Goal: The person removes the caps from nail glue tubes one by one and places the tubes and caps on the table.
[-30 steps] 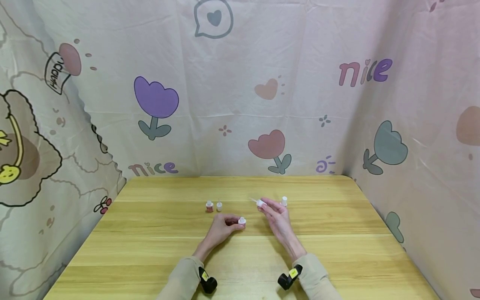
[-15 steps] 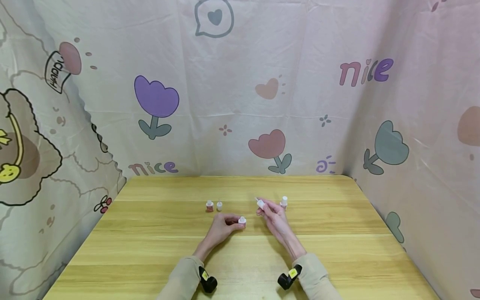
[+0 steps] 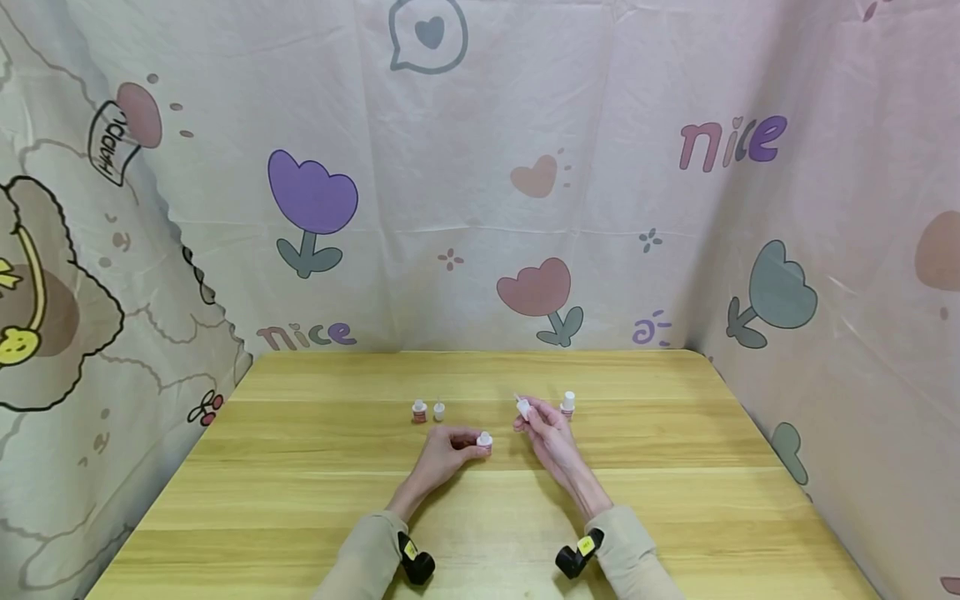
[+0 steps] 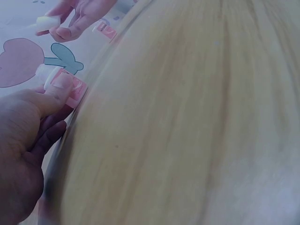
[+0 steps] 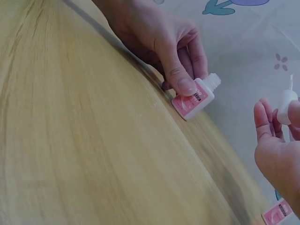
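Note:
My left hand (image 3: 441, 455) pinches a small white bottle (image 5: 193, 102) with a pink label between thumb and fingers, on or just above the table. The bottle's neck is uncapped. To its right, my right hand (image 3: 555, 440) holds a white brush cap (image 3: 522, 408) in the air between thumb and fingers. The cap's thin brush (image 5: 291, 82) points upward, clear of the bottle. A capped bottle (image 3: 568, 405) of the same kind stands just behind my right hand, partly hidden by it.
Left of centre on the wooden table (image 3: 300, 483) stands another small bottle (image 3: 419, 412), uncapped. Beside it a second brush cap (image 3: 438, 412) stands with its brush up. A printed cloth (image 3: 420, 192) hangs behind the table's far edge.
My right hand has turned the brush cap, so the brush has swung from pointing left to pointing more upward. My left hand and its bottle have stayed in place.

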Demonstrator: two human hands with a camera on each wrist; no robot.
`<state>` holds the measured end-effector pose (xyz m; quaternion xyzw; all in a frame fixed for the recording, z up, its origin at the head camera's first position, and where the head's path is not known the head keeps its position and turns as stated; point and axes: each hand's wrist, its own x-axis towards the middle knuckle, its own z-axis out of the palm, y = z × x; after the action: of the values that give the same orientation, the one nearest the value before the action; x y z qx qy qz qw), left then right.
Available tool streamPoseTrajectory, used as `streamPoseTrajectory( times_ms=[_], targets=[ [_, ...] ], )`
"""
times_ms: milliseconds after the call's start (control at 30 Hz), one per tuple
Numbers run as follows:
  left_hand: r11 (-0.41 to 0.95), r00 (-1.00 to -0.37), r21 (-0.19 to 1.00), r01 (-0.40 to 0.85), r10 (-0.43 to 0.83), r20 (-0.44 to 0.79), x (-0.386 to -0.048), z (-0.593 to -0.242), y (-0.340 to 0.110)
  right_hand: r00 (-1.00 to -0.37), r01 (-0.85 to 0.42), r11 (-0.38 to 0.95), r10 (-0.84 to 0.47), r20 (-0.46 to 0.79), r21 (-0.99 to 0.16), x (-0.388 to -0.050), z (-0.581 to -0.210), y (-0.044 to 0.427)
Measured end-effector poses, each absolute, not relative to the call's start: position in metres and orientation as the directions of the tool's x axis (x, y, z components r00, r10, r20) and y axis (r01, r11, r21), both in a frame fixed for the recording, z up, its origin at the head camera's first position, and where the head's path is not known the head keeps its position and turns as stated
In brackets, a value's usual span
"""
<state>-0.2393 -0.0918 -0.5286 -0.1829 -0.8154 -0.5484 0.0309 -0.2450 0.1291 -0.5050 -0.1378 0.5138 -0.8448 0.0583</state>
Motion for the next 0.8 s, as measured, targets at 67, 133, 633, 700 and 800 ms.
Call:
streamPoseTrajectory(
  times_ms=[67, 133, 633, 700, 800],
  targets=[
    [0.329, -0.933, 0.886, 0.328, 0.262, 0.249, -0.239, -0.528, -0.091, -0.959, -0.035, -0.452, -0.237, 0.158, -0.891, -0.246, -0.505, 0.129],
    [0.326, -0.934, 0.888, 0.325, 0.256, 0.248, -0.240, -0.527, -0.091, -0.964, -0.024, -0.440, -0.229, 0.138, -0.898, -0.246, -0.505, 0.129],
    [0.385, -0.949, 0.867, 0.316, 0.133, 0.287, -0.242, -0.526, -0.082, -0.986, -0.046, -0.195, -0.147, 0.076, -0.980, -0.257, -0.504, 0.127],
    [0.399, -0.953, 0.866, 0.303, 0.111, 0.282, -0.242, -0.525, -0.080, -0.988, -0.045, -0.150, -0.136, 0.066, -0.988, -0.260, -0.505, 0.128],
    [0.411, -0.954, 0.862, 0.298, 0.100, 0.282, -0.243, -0.524, -0.078, -0.990, -0.046, -0.097, -0.128, 0.058, -0.994, -0.263, -0.507, 0.128]
  ],
)
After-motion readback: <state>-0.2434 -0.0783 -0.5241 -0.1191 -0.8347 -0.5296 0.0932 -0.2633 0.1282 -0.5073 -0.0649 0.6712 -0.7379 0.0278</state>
